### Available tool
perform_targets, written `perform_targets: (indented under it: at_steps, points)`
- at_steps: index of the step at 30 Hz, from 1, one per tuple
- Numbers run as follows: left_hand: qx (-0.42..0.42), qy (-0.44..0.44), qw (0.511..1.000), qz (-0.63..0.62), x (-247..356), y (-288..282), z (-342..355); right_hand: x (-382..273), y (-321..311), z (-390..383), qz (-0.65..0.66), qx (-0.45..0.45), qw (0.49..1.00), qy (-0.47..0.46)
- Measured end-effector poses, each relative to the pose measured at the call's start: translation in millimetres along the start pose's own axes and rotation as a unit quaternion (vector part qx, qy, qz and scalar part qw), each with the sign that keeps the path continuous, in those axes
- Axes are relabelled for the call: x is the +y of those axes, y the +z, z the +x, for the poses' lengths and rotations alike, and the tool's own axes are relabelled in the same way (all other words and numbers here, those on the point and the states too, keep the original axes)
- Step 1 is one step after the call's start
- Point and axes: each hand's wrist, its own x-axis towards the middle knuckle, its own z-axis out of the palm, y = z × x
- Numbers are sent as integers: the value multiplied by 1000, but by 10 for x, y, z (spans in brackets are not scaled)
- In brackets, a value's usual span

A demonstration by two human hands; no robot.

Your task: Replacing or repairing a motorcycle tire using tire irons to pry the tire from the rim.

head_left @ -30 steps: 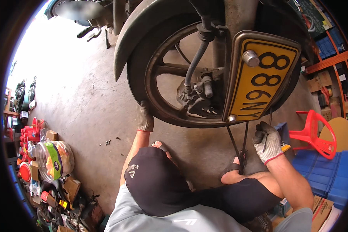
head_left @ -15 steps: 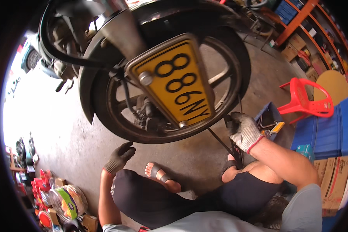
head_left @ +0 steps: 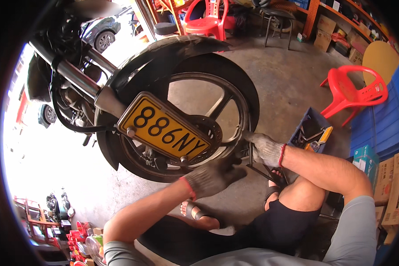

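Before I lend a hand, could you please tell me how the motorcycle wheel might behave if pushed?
The motorcycle wheel would probably swivel or turn rather than topple, since the fork holds it. Its thick-spoked rim looks rigid, so it should barely flex. The matte, rubbery-looking tyre probably offers decent grip.

Gloved left hand [head_left: 213, 178], fingers [head_left: 236, 173] extended, gloved right hand [head_left: 265, 149], fingers curled, both elbows [head_left: 361, 184] bent
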Motion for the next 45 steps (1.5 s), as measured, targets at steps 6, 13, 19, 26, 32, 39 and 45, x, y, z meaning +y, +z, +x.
perform_targets:
  at_steps: [6, 13, 19, 26, 32, 39, 45]
  points:
    - [21, -83, 960, -267, 290, 337, 695, -195, -37, -64, -297, -6, 955, 0]
    - [64, 66, 996, -17, 64, 357, 837, -314, -789, 300, -322, -75, 944, 18]
    - [61, -208, 960, -179, 426, 267, 836, 888, -2386, 1066, -598, 14, 801, -38]
    - [-25, 184, 813, 551, 10, 127, 922, 1000, -2201, 714, -453, 72, 889, -22]
    - [100, -77, 944, 304, 264, 73, 880, 606, -2012, 341, -575, 124, 801, -112]
    - [115, -2, 918, 379, -162, -42, 897, 61, -1594, -60, -507, 113, 854, -2]
    - [111, 0, 889, 444, -298, -147, 868, -316, -1613, -307, -349, -41, 936, -20]
